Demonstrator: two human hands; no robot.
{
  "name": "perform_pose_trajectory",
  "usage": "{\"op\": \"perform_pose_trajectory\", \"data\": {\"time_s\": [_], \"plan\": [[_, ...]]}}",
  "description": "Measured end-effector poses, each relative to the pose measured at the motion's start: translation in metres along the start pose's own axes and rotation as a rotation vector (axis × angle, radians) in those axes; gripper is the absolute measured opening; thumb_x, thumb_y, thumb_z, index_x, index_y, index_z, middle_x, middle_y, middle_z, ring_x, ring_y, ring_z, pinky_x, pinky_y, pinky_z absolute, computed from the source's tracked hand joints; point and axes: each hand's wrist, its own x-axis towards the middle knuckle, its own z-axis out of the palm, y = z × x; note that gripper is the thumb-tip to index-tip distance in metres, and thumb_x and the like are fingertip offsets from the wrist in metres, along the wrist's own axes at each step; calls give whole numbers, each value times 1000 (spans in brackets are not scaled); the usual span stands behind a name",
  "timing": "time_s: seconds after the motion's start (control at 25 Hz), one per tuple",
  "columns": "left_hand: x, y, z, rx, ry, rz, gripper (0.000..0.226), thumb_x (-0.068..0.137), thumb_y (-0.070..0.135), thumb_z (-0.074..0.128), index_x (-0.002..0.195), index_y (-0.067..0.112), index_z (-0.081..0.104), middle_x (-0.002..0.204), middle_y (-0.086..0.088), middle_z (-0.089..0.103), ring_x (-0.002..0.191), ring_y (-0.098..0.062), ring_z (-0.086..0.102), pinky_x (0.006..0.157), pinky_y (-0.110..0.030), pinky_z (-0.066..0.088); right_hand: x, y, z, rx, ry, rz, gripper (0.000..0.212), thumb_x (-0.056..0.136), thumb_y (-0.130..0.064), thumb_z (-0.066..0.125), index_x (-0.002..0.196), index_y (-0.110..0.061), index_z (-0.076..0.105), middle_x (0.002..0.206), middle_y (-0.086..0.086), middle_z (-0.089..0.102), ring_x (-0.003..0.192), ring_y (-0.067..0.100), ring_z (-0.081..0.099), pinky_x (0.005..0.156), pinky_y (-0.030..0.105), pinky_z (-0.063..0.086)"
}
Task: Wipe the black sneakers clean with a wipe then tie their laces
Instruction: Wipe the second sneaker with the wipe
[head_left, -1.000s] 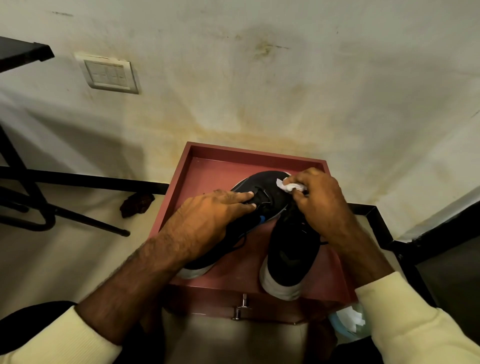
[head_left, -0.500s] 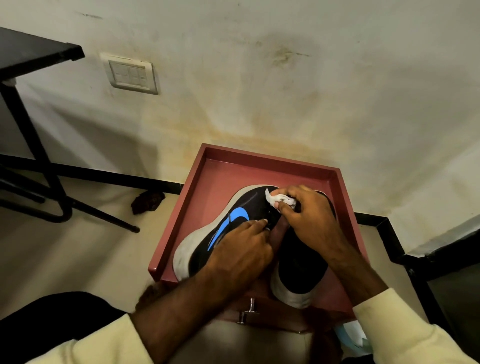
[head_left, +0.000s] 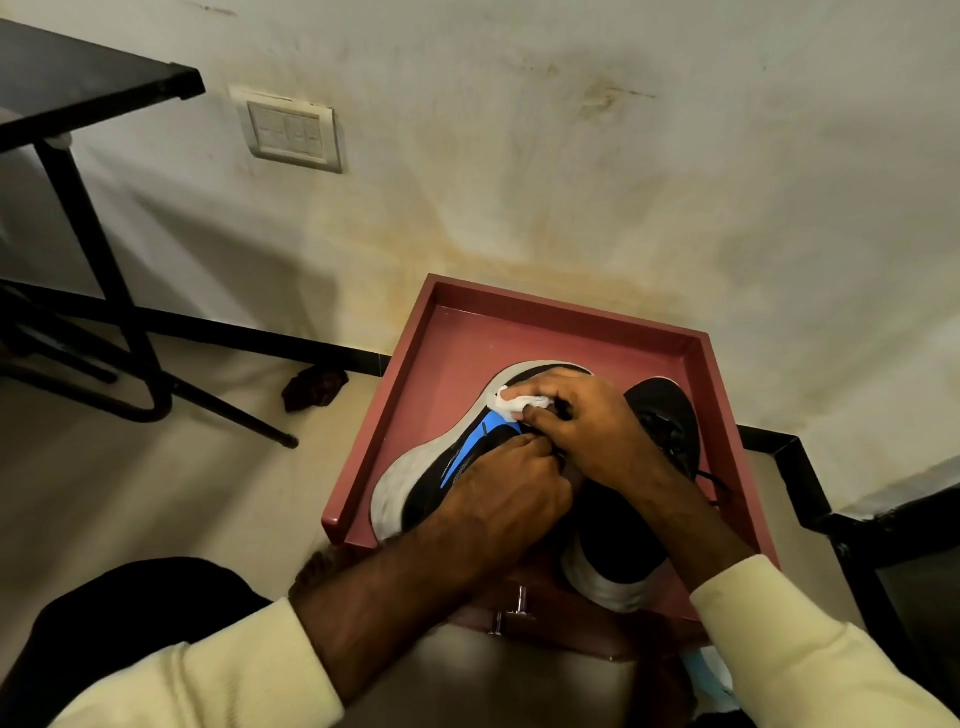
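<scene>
In the red tray (head_left: 571, 313), the left hand (head_left: 501, 501) curls its fingers round the left sneaker (head_left: 431, 470), holding it on its side so the right hand (head_left: 589, 431), pinching the wipe (head_left: 519, 403), reaches its far end; the other sneaker (head_left: 662, 415) stands alongside, right.

Two black sneakers, a left sneaker (head_left: 423, 493) and a right sneaker (head_left: 660, 410); one wipe (head_left: 519, 402); one red tray (head_left: 519, 312); two hands, left hand (head_left: 498, 493) and right hand (head_left: 587, 431); one switch plate (head_left: 291, 132); one black table (head_left: 78, 88); one dark scrap (head_left: 314, 387), possibly cloth.

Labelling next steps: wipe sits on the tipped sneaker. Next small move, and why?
Probably sweep the wipe with the right hand along the grey sole toward the heel: the left hand holds that sneaker tipped, side exposed, and the wipe sits at the toe end.
</scene>
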Motion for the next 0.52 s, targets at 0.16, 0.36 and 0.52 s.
{"op": "perform_pose_trajectory", "data": {"time_s": [0.16,0.36,0.52], "plan": [[1,9,-4,27,-32,-2,27,97,12,63,122,3,69,126,-17,69,132,-34,55,118,-49,38,6,6,2,-165,301,186,28,94,-6,66,119,-15,77,111,3,71,102,20,65,84,25,45],[0,8,-1,17,-42,-31,21,90,7,68,110,2,73,104,-16,76,107,-32,68,103,-47,52,6,-5,1,-43,-50,46,27,92,-14,72,117,-24,80,115,-6,75,103,11,67,88,18,50],[2,10,6,6,-89,5,22,92,15,70,113,9,74,120,-16,73,129,-34,58,116,-51,40,10,10,-12,-150,286,243,24,93,-10,72,113,-22,79,111,0,75,99,19,69,85,27,52]]}}
